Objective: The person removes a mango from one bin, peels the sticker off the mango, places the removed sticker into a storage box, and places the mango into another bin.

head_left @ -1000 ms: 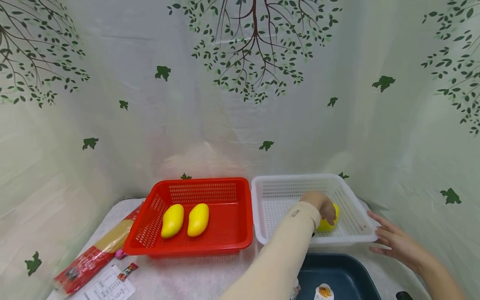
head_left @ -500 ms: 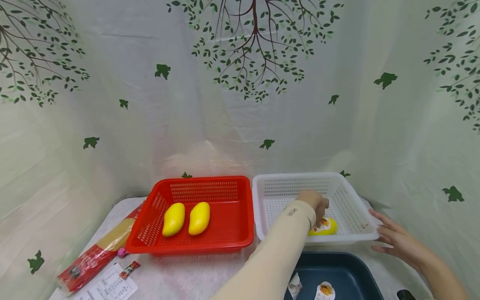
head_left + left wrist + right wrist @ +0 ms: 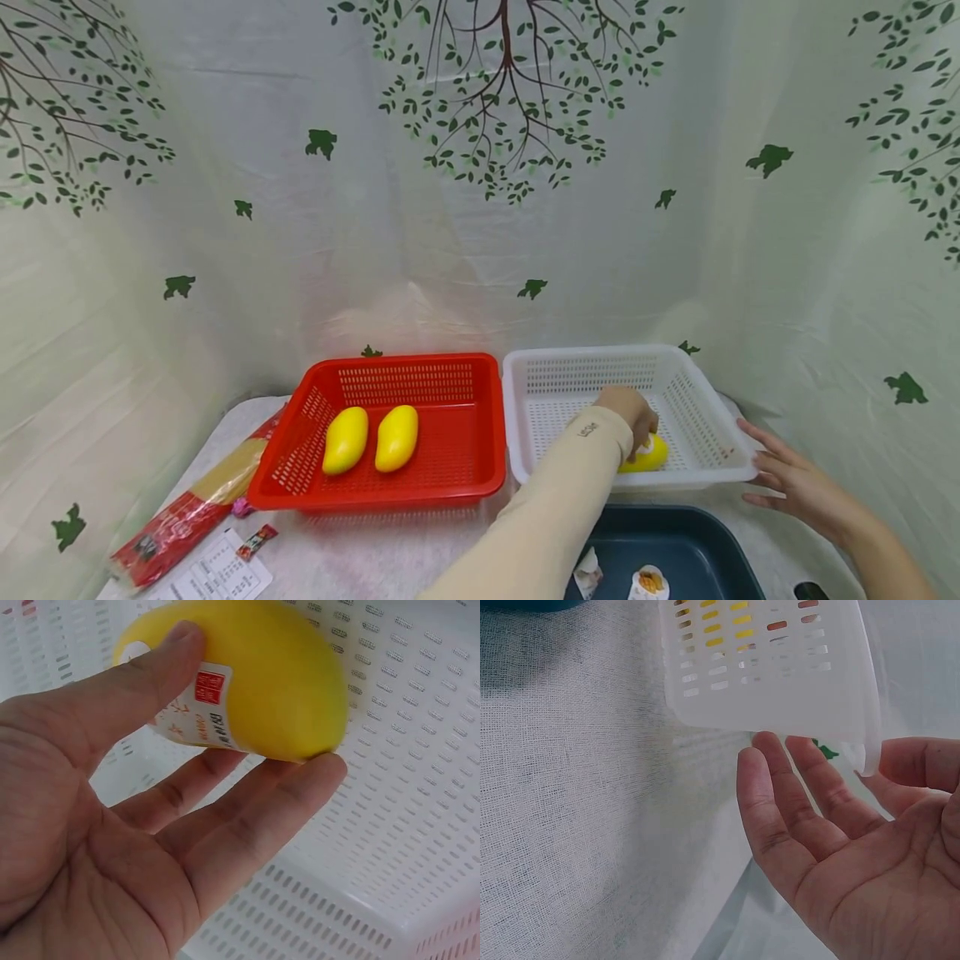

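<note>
A yellow mango (image 3: 281,679) with a white printed label is held in my left hand (image 3: 142,802), low inside the white basket (image 3: 705,478). In the left wrist view the thumb presses on its label side and the fingertips support it from below. The head view shows the back of the left hand (image 3: 632,410) covering part of that mango (image 3: 654,454). My right hand (image 3: 806,492) is at the basket's right end, its fingers spread. In the right wrist view, the right hand's (image 3: 870,847) fingertips touch the basket wall (image 3: 780,712) near the rim.
A red basket (image 3: 390,498) with two mangoes (image 3: 397,439) stands left of the white one. In front is a dark blue tray (image 3: 705,542) holding a round sticker (image 3: 648,583) and crumpled paper (image 3: 588,573). A red-and-gold packet (image 3: 195,508) and printed paper (image 3: 225,568) lie left.
My left hand has shifted slightly left inside the white basket. The mango turned so its label came into view, then turned and tilted again under the hand. The right hand stays put.
</note>
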Demonstrator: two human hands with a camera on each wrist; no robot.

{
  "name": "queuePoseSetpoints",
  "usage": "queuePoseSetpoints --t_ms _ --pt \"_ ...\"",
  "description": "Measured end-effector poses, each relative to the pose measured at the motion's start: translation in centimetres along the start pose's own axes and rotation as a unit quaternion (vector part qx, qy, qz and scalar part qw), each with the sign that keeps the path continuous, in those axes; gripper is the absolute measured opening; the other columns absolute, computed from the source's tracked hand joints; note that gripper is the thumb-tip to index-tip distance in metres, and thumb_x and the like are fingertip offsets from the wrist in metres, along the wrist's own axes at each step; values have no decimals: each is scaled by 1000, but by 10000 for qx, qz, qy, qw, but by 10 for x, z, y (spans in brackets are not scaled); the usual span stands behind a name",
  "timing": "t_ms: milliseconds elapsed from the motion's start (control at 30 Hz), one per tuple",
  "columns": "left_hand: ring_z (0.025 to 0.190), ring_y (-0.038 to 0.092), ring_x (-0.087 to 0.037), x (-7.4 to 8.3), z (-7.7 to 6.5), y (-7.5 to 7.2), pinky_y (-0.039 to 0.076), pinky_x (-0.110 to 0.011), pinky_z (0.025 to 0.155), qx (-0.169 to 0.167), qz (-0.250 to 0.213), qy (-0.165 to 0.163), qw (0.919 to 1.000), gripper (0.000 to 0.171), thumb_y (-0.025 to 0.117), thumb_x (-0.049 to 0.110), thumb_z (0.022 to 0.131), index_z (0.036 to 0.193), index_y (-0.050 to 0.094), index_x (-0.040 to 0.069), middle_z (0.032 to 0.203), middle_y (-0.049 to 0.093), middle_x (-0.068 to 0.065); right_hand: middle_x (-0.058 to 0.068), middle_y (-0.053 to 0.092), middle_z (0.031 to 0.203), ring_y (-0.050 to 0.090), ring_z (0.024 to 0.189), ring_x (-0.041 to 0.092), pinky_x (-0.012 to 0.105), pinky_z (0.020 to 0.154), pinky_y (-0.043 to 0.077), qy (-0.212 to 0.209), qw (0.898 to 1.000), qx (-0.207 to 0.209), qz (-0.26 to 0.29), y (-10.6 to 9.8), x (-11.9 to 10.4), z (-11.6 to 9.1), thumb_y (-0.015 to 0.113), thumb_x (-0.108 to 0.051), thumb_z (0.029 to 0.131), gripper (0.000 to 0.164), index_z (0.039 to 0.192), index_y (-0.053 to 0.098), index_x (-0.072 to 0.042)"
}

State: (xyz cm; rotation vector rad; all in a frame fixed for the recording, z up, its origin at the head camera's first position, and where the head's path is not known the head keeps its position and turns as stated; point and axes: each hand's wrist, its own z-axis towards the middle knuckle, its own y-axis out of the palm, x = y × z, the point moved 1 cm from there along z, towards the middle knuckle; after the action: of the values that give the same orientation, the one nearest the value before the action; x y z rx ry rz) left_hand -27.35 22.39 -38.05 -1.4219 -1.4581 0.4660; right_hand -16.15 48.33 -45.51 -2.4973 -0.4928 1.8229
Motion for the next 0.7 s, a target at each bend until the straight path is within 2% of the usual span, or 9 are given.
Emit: queuePoseSetpoints --t_ms 100,200,367,433,567,700 --pt "101 57 -8 1 3 -2 57 -24 92 -146 536 170 9983 57 87 9 89 128 75 49 129 69 19 -34 49 124 64 111 -5 34 95 61 -77 9999 -99 75 0 1 0 33 -25 119 64 168 3 -52" --pt "106 53 -9 3 8 -6 52 -25 98 -262 1375 573 9885 63 87 17 90 137 66 54 132 66 20 -35 49 124 64 110 -5 34 95 61 -32 10000 -54 67 0 1 0 33 -25 119 64 168 3 -52" --pt "100 56 -10 0 14 -15 52 -27 85 -278 1379 742 9873 67 89 21 90 140 61 56 121 68 19 -34 50 123 63 109 -5 34 95 61 113 9999 95 7 1 -1 1 34 -27 119 66 170 -3 -45" --pt "98 57 -9 -1 16 -19 51 -27 83 -308 1354 820 9869 69 89 21 90 141 59 56 120 68 18 -35 51 122 64 109 -5 34 95 61 63 10000 27 32 1 -1 2 33 -26 119 65 169 -1 -50" --pt "99 59 -7 -4 21 -28 50 -26 85 -460 1497 1165 9808 69 87 25 93 144 53 56 115 67 17 -36 54 120 65 109 -3 31 94 61 -48 9996 -185 191 0 1 2 32 -24 119 60 157 14 -67" --pt "102 59 -6 -12 21 -37 50 -25 85 -573 1383 1421 9785 72 85 27 94 149 47 55 116 67 17 -35 57 119 67 110 0 30 94 61 -58 9991 -307 295 -1 3 3 33 -23 119 59 152 20 -71"
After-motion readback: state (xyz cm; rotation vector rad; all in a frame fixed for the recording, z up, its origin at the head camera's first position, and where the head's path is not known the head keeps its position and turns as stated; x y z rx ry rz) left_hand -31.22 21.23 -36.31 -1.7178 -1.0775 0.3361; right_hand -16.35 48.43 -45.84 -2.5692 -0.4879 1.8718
